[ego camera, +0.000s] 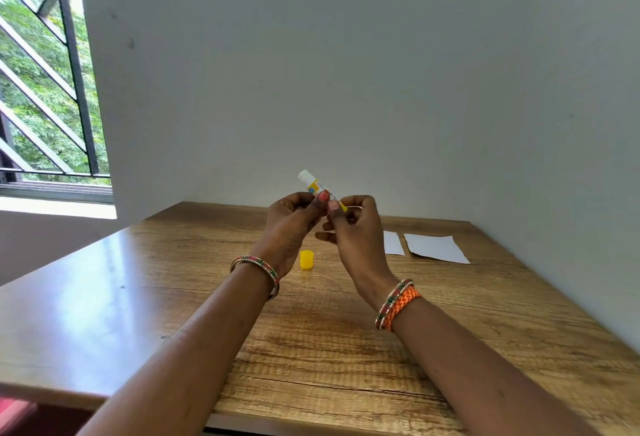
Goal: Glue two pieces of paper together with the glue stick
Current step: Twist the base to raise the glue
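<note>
Both hands hold the white-and-yellow glue stick (pixel 317 187) above the brown wooden surface (pixel 346 349), tilted, bare white end up. The left hand (pixel 289 227) grasps its middle; the right hand (pixel 353 227) pinches its lower end. The yellow plastic cap (pixel 307 259) stands below them. Two white paper pieces (pixel 434 248) lie toward the far right corner.

One glue stick (pixel 313 186), one yellow cap (pixel 307 259), two paper pieces (pixel 393 243) (pixel 435 248), three bangles (pixel 258 271).
</note>
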Demonstrator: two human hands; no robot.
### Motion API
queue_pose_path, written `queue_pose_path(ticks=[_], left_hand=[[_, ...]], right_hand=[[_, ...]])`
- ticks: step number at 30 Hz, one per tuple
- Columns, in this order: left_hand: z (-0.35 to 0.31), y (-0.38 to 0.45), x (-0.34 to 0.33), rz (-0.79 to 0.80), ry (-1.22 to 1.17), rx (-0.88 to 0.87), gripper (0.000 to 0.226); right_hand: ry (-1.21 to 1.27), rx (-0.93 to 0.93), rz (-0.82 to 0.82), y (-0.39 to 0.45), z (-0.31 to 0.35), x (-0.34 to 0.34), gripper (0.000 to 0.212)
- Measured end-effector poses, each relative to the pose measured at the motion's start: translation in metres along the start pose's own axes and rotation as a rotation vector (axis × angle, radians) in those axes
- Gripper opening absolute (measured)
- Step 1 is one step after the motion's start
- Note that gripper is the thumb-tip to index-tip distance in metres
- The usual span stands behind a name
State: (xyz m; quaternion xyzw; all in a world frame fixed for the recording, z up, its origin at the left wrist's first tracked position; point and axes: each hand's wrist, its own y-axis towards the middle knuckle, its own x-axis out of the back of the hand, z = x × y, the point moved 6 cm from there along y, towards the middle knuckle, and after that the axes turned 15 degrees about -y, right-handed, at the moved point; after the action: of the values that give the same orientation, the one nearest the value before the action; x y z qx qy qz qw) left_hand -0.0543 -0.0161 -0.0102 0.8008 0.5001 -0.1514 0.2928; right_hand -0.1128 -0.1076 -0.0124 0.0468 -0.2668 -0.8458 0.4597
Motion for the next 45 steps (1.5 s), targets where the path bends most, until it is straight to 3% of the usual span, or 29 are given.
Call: queue_pose_path(ticks=[6,10,16,20,25,30,32,36,38,42,45], left_hand=[[-0.002,0.0,0.0,-0.001,0.063,-0.044,0.006],[-0.004,0.0,-0.002,0.058,0.076,-0.055,0.007],[-0.003,-0.002,-0.007,0.09,0.082,-0.048,0.014],[-0.005,-0.003,-0.004,0.059,0.012,-0.028,0.014],[-0.002,0.0,0.001,0.007,-0.029,0.038,0.025],[-0.001,-0.001,0.001,0.009,-0.108,0.079,0.012],[-0.001,-0.001,-0.002,0.034,-0.121,0.077,0.014],[-0.002,-0.002,-0.005,0.086,-0.11,0.076,0.013],[-0.003,-0.002,-0.005,0.09,-0.102,0.066,0.014],[-0.006,-0.002,-0.001,0.043,0.004,0.012,0.013],[-0.009,-0.002,0.001,-0.016,0.133,-0.04,0.016]], right_hand=[[0.106,-0.08,0.051,-0.001,-0.001,-0.001,0.012],[0.252,-0.189,0.138,0.001,-0.004,-0.005,0.024],[0.233,-0.172,0.154,0.001,-0.004,-0.003,0.029],[-0.006,-0.026,0.063,0.001,0.003,0.002,0.014],[-0.386,0.261,-0.107,-0.003,0.02,0.013,0.016],[-0.521,0.281,-0.083,0.002,0.018,0.014,0.014],[-0.487,0.225,-0.016,0.005,0.016,0.013,0.01],[-0.2,-0.061,0.201,0.003,0.005,0.004,0.038],[-0.082,-0.126,0.251,0.002,0.002,0.0,0.038],[0.083,-0.137,0.189,0.005,-0.004,-0.003,0.016],[0.153,-0.176,0.121,0.008,-0.01,-0.002,0.02]])
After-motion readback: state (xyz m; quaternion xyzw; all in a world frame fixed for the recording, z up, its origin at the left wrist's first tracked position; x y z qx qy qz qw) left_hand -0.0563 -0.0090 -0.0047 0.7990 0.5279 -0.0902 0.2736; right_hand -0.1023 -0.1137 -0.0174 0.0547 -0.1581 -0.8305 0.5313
